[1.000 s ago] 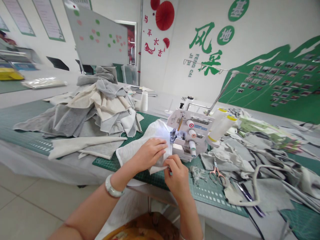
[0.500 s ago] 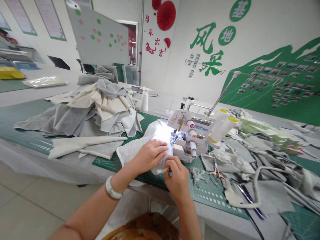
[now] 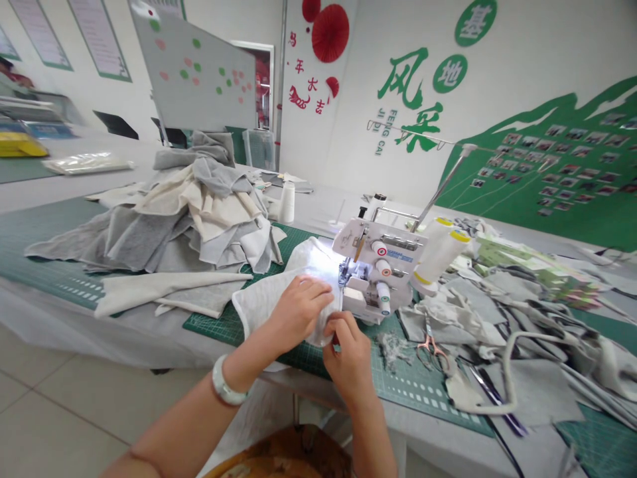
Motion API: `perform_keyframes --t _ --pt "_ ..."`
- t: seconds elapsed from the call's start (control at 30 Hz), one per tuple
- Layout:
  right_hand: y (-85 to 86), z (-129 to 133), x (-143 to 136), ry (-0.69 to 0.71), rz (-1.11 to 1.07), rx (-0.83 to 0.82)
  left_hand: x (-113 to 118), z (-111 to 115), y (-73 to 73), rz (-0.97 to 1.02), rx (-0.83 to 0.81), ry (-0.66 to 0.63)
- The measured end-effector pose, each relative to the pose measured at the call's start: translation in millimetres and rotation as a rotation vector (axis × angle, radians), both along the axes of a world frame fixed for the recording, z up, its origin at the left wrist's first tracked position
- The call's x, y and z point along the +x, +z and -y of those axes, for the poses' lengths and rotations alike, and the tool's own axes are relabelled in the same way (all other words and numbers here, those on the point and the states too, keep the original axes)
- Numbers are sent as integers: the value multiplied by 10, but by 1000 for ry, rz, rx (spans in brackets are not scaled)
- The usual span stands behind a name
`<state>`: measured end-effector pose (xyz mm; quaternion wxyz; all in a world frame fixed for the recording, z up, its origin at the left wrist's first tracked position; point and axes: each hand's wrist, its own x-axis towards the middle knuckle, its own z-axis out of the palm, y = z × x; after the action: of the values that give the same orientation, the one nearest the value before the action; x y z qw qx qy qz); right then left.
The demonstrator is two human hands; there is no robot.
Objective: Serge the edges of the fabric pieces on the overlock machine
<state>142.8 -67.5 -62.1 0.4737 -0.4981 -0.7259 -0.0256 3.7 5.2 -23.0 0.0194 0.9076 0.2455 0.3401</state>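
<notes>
A pale grey fabric piece (image 3: 263, 299) lies on the green cutting mat, its right edge at the lit needle area of a white overlock sewing machine (image 3: 371, 265). My left hand (image 3: 302, 307), below a pale bangle on the wrist, rests on the fabric just left of the machine, fingers together and pressing down on it. To its lower right, my right hand (image 3: 348, 355) pinches the fabric's near edge between curled fingers. White thread cones (image 3: 440, 255) stand behind the machine.
Grey and cream fabrics (image 3: 174, 206) are heaped at the left. Right of the machine lie thread scraps (image 3: 393, 348), orange-handled scissors (image 3: 432, 348), dark tweezers-like tools (image 3: 497, 398) and piled fabric offcuts (image 3: 527, 318). The cloth-covered table's front edge runs below my hands.
The fabric's near edge and my right hand have shifted slightly up and left towards the machine. My left hand has barely moved, still on the fabric.
</notes>
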Motion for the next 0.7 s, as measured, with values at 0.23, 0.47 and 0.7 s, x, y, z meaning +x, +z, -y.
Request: perform_keyframes --t 0.23,0.47,0.7 --pt "-2 -3 -4 -17 3 9 -10 31 -31 63 -80 -17" --pt "-7 -22 0 -62 10 40 -12 -71 -15 58 -87 -38" --pt "-2 -14 15 -93 16 44 -37 -38 -27 -11 -2 -18"
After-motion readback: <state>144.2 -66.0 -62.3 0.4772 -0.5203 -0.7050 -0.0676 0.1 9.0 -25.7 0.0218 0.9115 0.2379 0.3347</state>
